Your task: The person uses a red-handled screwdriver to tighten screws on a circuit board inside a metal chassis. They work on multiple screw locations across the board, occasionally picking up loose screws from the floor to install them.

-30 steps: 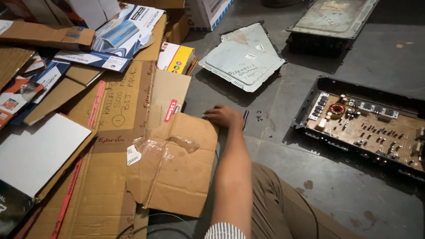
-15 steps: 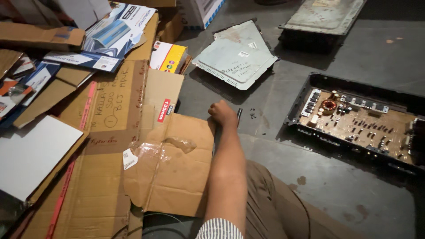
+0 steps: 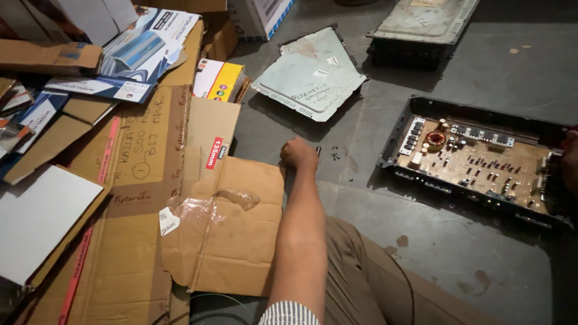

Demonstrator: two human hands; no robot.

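Reaching to mid-frame in the head view, the left hand (image 3: 299, 153) rests knuckles-up on the grey floor (image 3: 457, 253), fingers curled down over a small dark tool (image 3: 318, 151) whose tip pokes out to its right; whether they pinch it or merely cover it cannot be told. Just below the hand lies a torn cardboard sheet (image 3: 232, 232), its upper right corner touching the wrist. At the right of the frame sits an opened electronics chassis (image 3: 481, 159) with its brown circuit board bare, well apart from the hand. A grey metal cover (image 3: 313, 75) lies above centre. At the far right edge a sliver of the right hand (image 3: 569, 159) shows, fingers unreadable. A clean pick-up, by my judgement, wants the fingertips closed around the tool's shaft, clear of the cardboard edge, before lifting.
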